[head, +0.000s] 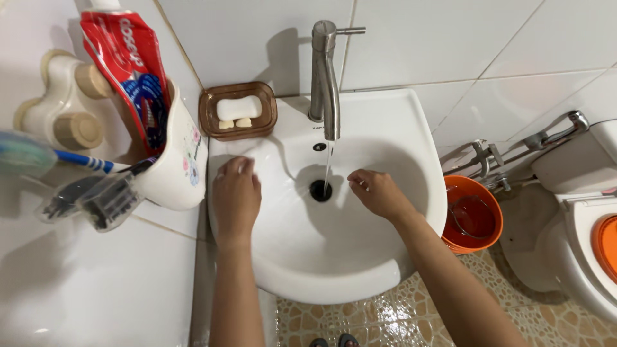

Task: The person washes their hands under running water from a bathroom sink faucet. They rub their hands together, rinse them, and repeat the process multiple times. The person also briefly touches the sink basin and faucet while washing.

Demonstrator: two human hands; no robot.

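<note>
Standing upright, tap (324,77) spouts down into sink (398,122); both hands' fingers (363,180) loose, empty

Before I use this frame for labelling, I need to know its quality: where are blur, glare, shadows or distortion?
Head view: the blue-handled toothbrush at the left edge is blurred, too close to the lens; the steel tap throws a soft shadow on the white wall tiles; wet patterned floor tiles show glare; the wide lens bows the white ceramic basin; both hands are sharp.
</note>
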